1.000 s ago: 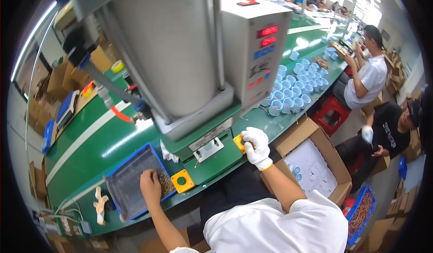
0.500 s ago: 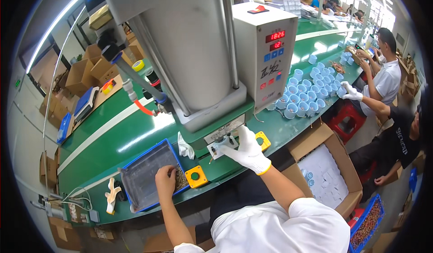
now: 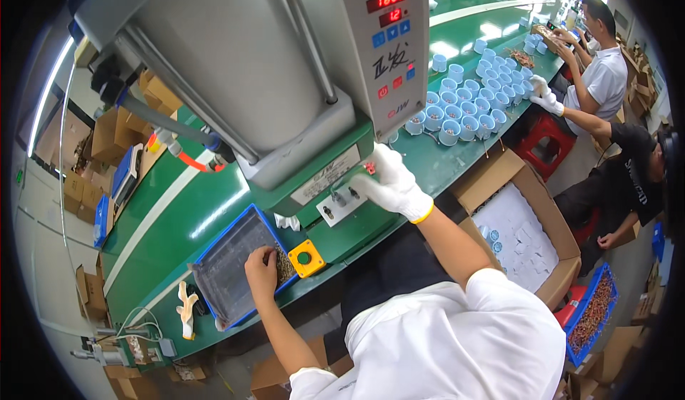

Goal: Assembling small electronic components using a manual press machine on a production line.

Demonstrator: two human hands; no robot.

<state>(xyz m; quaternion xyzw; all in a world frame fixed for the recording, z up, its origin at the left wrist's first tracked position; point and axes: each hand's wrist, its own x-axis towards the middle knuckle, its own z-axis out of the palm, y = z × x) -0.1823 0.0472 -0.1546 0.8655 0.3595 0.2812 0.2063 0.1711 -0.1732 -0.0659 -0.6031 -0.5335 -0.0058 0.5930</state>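
My bare left hand point(image 3: 262, 269) rests at the right end of a blue-rimmed tray point(image 3: 219, 261), its fingers curled in over small brownish metal parts point(image 3: 285, 266). Whatever its fingertips pinch is hidden. My right hand point(image 3: 391, 184), in a white glove, is bent around the base of a grey and green press machine point(image 3: 285, 107). Its thumb reaches beside a pale metal fixture plate point(image 3: 342, 206) with dark pins. A small red thing point(image 3: 369, 167) shows between thumb and fingers; its kind cannot be made out.
A yellow box with a green button point(image 3: 305, 259) sits beside the tray. Several light-blue cups point(image 3: 467, 107) holding small parts stand on the green bench at right. An open carton point(image 3: 524, 239) is below them. A loose glove point(image 3: 187, 311) lies at left. Co-workers point(image 3: 599, 64) sit at right.
My view has shifted, so the press stands further left. My right hand has drawn away from the fixture plate, which shows more fully. My left hand stays at the tray.
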